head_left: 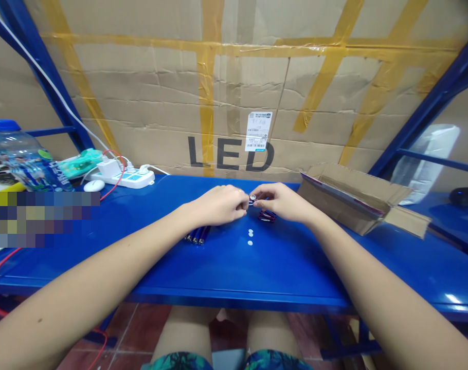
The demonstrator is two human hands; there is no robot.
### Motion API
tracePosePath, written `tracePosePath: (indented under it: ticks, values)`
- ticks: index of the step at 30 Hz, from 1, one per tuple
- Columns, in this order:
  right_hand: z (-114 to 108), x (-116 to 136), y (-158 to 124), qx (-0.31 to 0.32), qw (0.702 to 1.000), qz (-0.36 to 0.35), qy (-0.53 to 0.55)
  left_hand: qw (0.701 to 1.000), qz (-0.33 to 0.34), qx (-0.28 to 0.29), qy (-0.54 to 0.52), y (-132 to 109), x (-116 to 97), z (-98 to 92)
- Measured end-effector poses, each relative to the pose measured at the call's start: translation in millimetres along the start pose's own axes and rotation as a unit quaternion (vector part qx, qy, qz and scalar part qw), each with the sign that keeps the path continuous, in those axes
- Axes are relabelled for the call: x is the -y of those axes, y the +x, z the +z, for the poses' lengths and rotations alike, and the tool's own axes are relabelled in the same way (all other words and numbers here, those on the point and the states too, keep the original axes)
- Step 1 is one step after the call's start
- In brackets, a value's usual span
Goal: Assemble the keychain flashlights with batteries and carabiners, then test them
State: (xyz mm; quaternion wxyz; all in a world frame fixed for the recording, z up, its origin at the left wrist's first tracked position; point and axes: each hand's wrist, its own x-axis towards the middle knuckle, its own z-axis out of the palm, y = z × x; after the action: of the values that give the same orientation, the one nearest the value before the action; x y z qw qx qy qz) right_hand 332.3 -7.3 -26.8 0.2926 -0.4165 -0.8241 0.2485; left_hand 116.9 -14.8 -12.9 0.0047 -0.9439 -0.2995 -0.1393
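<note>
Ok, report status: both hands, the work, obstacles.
Right hand pinching small round piece; left hand close by, grip unclear. Three white discs on table. Open box right of the hands, not between them.

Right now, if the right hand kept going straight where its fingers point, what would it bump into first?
Probably the left hand, just across from the right hand. A small round-topped piece at the right hand's fingertips might touch it first; the depth is hard to tell.
</note>
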Motion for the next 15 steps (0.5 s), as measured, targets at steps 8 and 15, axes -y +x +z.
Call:
tracePosePath:
  ticks: [8, 15]
  values:
    - [2.6, 1.4, -1.0, 0.006, 1.0, 0.002, -0.004, 0.984, 0.049, -0.165, -0.042, 4.7, 4.4, 10.4]
    - [3.7, 2.7, -1.0, 0.002, 1.0, -0.002, 0.025, 0.98, 0.058, -0.183, -0.053, 4.4, 4.8, 11.4]
